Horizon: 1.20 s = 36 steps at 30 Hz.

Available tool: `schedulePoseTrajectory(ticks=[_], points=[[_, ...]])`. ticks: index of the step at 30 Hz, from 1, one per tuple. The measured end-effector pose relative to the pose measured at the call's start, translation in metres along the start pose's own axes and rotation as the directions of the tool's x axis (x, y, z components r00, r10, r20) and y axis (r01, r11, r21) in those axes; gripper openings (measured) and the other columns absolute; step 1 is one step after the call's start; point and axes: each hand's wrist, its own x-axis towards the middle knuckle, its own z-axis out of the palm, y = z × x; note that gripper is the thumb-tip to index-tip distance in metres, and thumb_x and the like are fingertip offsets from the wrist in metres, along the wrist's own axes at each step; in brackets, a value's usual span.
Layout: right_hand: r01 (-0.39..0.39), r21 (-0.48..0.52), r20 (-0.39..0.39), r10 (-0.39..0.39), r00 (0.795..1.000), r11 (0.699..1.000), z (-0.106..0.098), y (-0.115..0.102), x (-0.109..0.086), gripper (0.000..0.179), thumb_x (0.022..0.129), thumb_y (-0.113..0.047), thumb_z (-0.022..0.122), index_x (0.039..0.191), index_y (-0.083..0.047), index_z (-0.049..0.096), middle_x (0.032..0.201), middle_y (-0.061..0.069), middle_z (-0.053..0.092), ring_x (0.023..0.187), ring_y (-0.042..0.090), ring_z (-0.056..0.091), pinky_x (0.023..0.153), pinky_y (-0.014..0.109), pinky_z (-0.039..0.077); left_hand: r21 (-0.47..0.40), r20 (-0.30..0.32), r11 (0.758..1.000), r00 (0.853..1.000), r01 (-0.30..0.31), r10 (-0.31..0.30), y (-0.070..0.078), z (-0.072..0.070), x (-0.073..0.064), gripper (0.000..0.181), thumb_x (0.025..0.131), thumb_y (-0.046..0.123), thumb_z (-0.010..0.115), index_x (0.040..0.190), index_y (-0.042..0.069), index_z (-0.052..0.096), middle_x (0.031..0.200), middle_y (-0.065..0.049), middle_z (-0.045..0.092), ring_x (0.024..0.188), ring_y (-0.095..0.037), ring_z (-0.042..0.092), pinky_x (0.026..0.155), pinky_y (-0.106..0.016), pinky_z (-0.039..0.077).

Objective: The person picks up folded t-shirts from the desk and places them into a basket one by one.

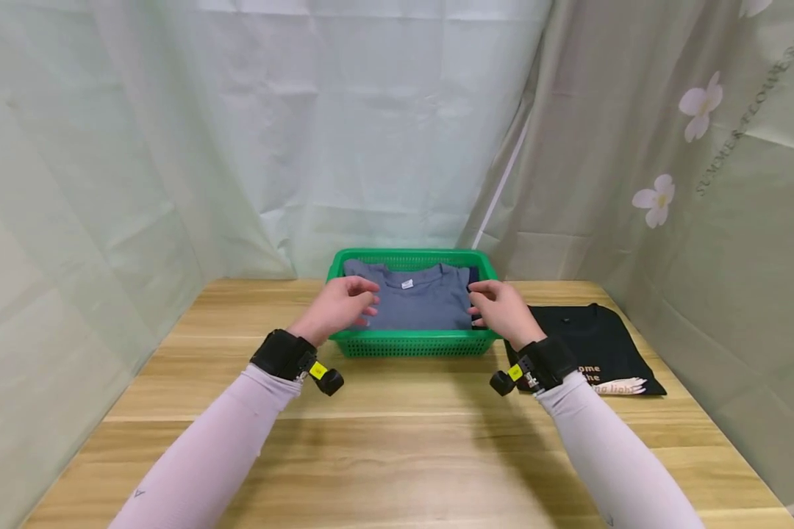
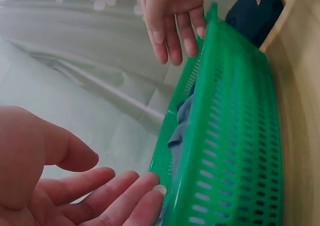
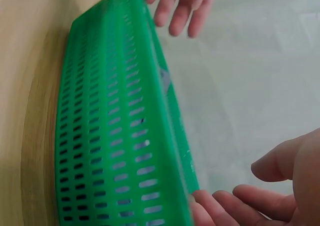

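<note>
A folded grey-blue T-shirt (image 1: 417, 297) lies in a green plastic basket (image 1: 413, 344), its neckline and white label toward the back. Dark cloth (image 1: 474, 278) shows along the basket's right inner side. My left hand (image 1: 342, 303) hovers over the basket's left front part, fingers loosely bent and holding nothing. On the opposite side, my right hand (image 1: 499, 307) is over the right front rim, also with nothing in it. Both wrist views show the thumbs apart from the fingers, with the fingertips close by the basket's rim (image 2: 192, 136).
A folded black T-shirt (image 1: 589, 345) with printed lettering lies on the wooden table (image 1: 397, 441), right of the basket. Pale curtains (image 1: 370, 132) hang behind the table and along both sides. Flowers are printed on the right curtain.
</note>
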Motion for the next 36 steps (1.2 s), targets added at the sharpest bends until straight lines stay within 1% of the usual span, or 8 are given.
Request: schedulePoseTrajectory(ticks=[3,9,14,18,24,27,31,36], points=[[0.027,0.023,0.003,-0.027,1.000,0.999,-0.001,0.001,-0.009,0.051,0.117,-0.026,0.051,0.161,0.000,0.050,0.159,0.028,0.056,0.132,0.043,0.067,0.100,0.044,0.064,-0.038,0.009,0.999,1.000,-0.004,0.005,-0.003,0.003,-0.006,0.041,0.114,0.012,0.049,0.149,-0.003,0.060,0.141,-0.025,0.069,0.128,-0.043,0.070,0.103,-0.047,0.064],[0.045,0.056,-0.004,-0.045,0.999,0.997,-0.005,0.000,-0.025,0.047,0.117,-0.026,0.054,0.157,-0.002,0.056,0.157,0.027,0.059,0.128,0.041,0.071,0.088,0.029,0.065,-0.067,0.030,0.998,0.999,-0.019,0.021,-0.003,0.010,-0.019,0.038,0.113,0.014,0.054,0.146,-0.002,0.062,0.137,-0.023,0.072,0.122,-0.040,0.074,0.097,-0.041,0.066],[0.041,0.061,-0.017,-0.040,0.999,0.997,-0.008,0.005,-0.037,0.044,0.117,-0.026,0.054,0.153,-0.001,0.059,0.151,0.028,0.064,0.121,0.038,0.073,0.084,0.027,0.064,-0.063,0.080,0.997,0.996,-0.040,0.045,-0.005,0.020,-0.033,0.037,0.113,0.016,0.056,0.146,0.000,0.063,0.135,-0.022,0.074,0.116,-0.034,0.077,0.096,-0.041,0.067],[0.028,0.068,-0.022,-0.026,0.999,0.997,-0.011,0.014,-0.048,0.044,0.116,-0.027,0.056,0.151,-0.001,0.061,0.148,0.027,0.066,0.115,0.032,0.075,0.083,0.025,0.064,-0.084,0.114,0.995,0.991,-0.056,0.065,-0.008,0.030,-0.041,0.036,0.114,0.014,0.056,0.146,-0.001,0.063,0.136,-0.027,0.072,0.114,-0.035,0.078,0.095,-0.040,0.067],[-0.003,0.061,-0.029,0.004,1.000,0.998,-0.019,0.030,-0.064,0.045,0.117,-0.026,0.056,0.152,0.001,0.058,0.146,0.027,0.067,0.107,0.021,0.076,0.084,0.027,0.064,-0.151,0.137,0.987,0.988,-0.056,0.077,-0.010,0.045,-0.051,0.035,0.112,0.011,0.058,0.143,-0.004,0.064,0.133,-0.031,0.072,0.102,-0.021,0.080,0.093,-0.041,0.067],[-0.004,0.043,-0.049,0.007,0.999,0.999,-0.025,0.039,-0.070,0.045,0.117,-0.027,0.056,0.151,0.001,0.059,0.143,0.027,0.068,0.106,0.019,0.077,0.083,0.025,0.064,-0.171,0.156,0.983,0.984,-0.060,0.087,-0.011,0.053,-0.055,0.036,0.112,0.011,0.059,0.144,-0.006,0.063,0.129,-0.027,0.075,0.102,-0.022,0.080,0.094,-0.043,0.067],[0.004,0.032,-0.084,-0.002,0.997,0.999,-0.035,0.046,-0.075,0.045,0.117,-0.028,0.056,0.151,0.001,0.059,0.143,0.028,0.068,0.109,0.024,0.078,0.083,0.024,0.064,-0.175,0.189,0.981,0.975,-0.080,0.114,-0.013,0.065,-0.056,0.036,0.112,0.012,0.060,0.142,-0.007,0.063,0.123,-0.019,0.078,0.107,-0.028,0.080,0.091,-0.039,0.068],[-0.006,0.005,-0.113,0.007,0.994,1.000,-0.048,0.055,-0.082,0.046,0.117,-0.030,0.054,0.152,0.000,0.058,0.146,0.028,0.067,0.105,0.015,0.077,0.083,0.024,0.064,-0.169,0.226,0.982,0.966,-0.091,0.128,-0.014,0.088,-0.055,0.032,0.110,0.014,0.063,0.136,-0.003,0.069,0.122,-0.019,0.079,0.105,-0.028,0.081,0.086,-0.037,0.068]])
